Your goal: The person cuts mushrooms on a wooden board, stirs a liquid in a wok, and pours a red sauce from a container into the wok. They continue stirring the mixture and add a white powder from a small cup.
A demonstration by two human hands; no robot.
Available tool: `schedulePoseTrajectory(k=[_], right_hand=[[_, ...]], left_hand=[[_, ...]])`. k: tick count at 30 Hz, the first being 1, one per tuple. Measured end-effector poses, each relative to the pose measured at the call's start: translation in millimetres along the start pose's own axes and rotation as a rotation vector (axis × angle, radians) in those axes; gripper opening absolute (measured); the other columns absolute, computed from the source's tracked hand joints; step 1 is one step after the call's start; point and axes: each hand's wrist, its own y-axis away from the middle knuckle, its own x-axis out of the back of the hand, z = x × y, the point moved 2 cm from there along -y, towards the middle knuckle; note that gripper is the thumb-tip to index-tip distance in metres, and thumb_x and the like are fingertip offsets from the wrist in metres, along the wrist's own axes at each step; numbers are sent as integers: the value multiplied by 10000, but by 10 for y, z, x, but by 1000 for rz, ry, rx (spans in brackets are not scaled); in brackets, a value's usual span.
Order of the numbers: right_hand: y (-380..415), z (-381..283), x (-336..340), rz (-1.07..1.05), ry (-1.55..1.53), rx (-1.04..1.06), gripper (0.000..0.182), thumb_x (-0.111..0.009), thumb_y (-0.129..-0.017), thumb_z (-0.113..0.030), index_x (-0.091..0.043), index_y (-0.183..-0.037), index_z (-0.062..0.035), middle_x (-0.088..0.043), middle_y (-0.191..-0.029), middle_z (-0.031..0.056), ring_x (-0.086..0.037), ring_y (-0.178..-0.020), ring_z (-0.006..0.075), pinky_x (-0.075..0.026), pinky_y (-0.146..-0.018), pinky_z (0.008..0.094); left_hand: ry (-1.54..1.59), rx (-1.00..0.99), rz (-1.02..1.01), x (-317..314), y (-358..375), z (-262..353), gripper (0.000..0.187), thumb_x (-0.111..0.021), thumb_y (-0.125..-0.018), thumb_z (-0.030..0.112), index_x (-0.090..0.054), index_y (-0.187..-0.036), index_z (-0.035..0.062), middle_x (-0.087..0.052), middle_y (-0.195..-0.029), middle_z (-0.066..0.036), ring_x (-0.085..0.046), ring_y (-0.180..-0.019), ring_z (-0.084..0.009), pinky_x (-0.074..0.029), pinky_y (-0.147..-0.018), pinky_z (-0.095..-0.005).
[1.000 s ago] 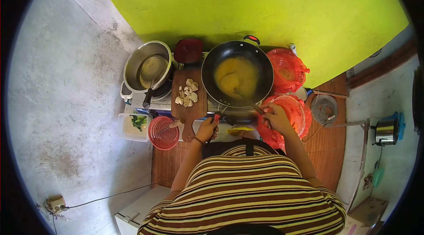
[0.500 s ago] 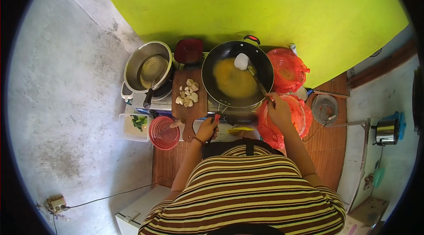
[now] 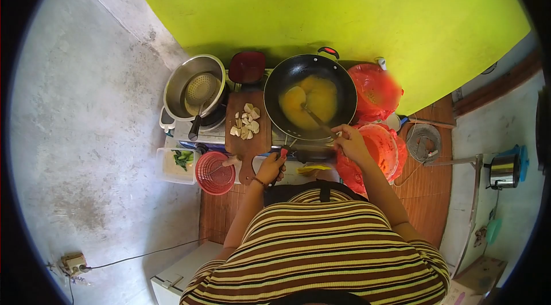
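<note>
A black wok [image 3: 278,75] stands on the stove with a pool of yellow-orange liquid [image 3: 324,98] in its bottom. My left hand [image 3: 270,169] is closed around the wok's long handle, which has a red part near the pan. My right hand [image 3: 351,144] grips the wooden-looking handle of a spatula [image 3: 319,120] at the wok's lower right. The rounded head of the spatula lies in the liquid, left of the middle. Just left of the wok, a wooden cutting board [image 3: 241,138] carries chopped pale pieces [image 3: 247,122].
At the left are a steel pot [image 3: 172,95] with a skimmer [image 3: 202,88], a red strainer basket [image 3: 215,173] and a clear container [image 3: 166,174] with green leaves. A dark red bowl [image 3: 247,67] sits behind the board. Red plastic bags [image 3: 350,170] flank the wok's right.
The spatula head has come down from above the liquid into it, moving left and nearer me. My right hand has shifted slightly left. My left hand keeps its hold on the wok handle.
</note>
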Motion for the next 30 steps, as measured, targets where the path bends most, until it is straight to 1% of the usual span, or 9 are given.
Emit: schedulePoseTrajectory(k=[3,6,12,15,18,21,24,27,30], right_hand=[[38,43,-50,-50,-170,-49,233,-558,-830,-43,-573,-1063,-42,-580,-600,49,-463,-418,83,-347,-386,218],[111,67,-74,-54,-202,-30,225,-543,-836,-23,-575,-1058,-37,-574,-591,47,-465,-418,89,-357,-392,217],[310,-34,-61,69,-41,42,263,-562,-803,-29,-589,-1064,-50,-585,-633,52,-502,-473,101,-391,-434,245],[428,-111,-53,276,337,291,309,-563,-765,-17,-596,-1070,-55,-588,-667,89,-556,-543,183,-444,-515,318],[551,-239,-48,380,443,400,318,-552,-746,-5,-607,-1055,-52,-593,-719,140,-592,-635,273,-474,-622,371],[595,-193,-21,481,578,518,303,-534,-754,1,-608,-1043,-48,-610,-785,168,-606,-701,310,-482,-675,376],[639,-127,22,526,506,523,296,-534,-759,1,-603,-1044,-45,-612,-793,166,-609,-699,289,-480,-678,366],[719,-160,43,497,328,360,309,-519,-753,21,-597,-1049,-21,-553,-666,77,-554,-597,160,-444,-580,297],[722,-81,85,466,280,270,294,-512,-779,11,-586,-1062,-22,-546,-652,44,-528,-552,115,-419,-516,264]], left_hand=[[0,-9,-7,13,-15,-19,210,-519,-923,273,-491,-987,75,-519,-654,-21,-477,-421,-108,-374,-371,-250],[-20,-11,8,17,-30,-34,212,-518,-922,272,-496,-987,72,-522,-651,-23,-482,-422,-107,-374,-368,-247],[-36,-37,25,7,-15,-23,224,-518,-917,258,-504,-1007,53,-526,-650,-28,-485,-423,-108,-381,-371,-249],[-67,-40,51,-16,11,-1,223,-514,-913,243,-505,-1016,45,-524,-646,-29,-486,-421,-109,-384,-373,-252],[-77,-39,62,-35,18,18,221,-509,-911,236,-505,-1019,42,-521,-642,-30,-487,-419,-110,-385,-374,-254],[-74,-36,56,-26,3,-1,216,-508,-915,244,-497,-1024,58,-518,-637,-24,-482,-414,-111,-380,-371,-255],[-82,-31,58,-6,-44,-45,205,-508,-919,250,-490,-1026,76,-515,-631,-20,-474,-407,-112,-372,-365,-256],[-98,-51,78,-29,-13,-13,210,-504,-910,230,-505,-1007,44,-517,-638,-38,-479,-405,-118,-381,-370,-262],[-121,-76,88,-48,17,5,192,-505,-908,225,-501,-979,47,-513,-635,-43,-475,-401,-124,-377,-368,-266]])
